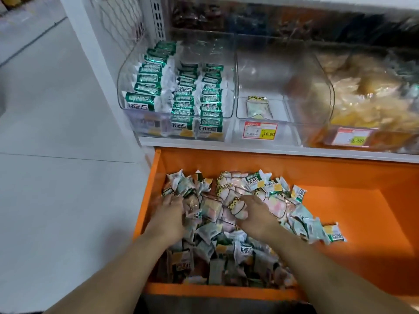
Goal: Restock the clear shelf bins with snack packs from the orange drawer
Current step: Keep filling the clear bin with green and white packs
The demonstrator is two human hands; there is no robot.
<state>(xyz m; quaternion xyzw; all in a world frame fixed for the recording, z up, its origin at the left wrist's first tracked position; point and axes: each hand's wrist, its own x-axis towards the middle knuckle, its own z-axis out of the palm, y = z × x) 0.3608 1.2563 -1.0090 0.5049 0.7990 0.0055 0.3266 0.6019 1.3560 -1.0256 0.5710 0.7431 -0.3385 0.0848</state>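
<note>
The orange drawer (353, 214) stands pulled out below the shelf, its left half heaped with small snack packs (229, 248). Both my hands are down in the heap. My left hand (169, 217) lies on the packs at the pile's left side, fingers curled into them. My right hand (255, 217) grips a clear pastel pack printed with a cartoon figure (238, 208). On the shelf above, the left clear bin (127, 71) holds neat rows of green-and-white packs (186, 103). The middle clear bin (260, 71) holds a single pastel pack (258, 107).
A third clear bin (324, 91) at the right is full of yellowish bagged snacks. Price tags (260, 130) hang on the bin fronts. Another shelf of dark goods sits above. The drawer's right half is bare orange. White floor tiles (56, 155) lie to the left.
</note>
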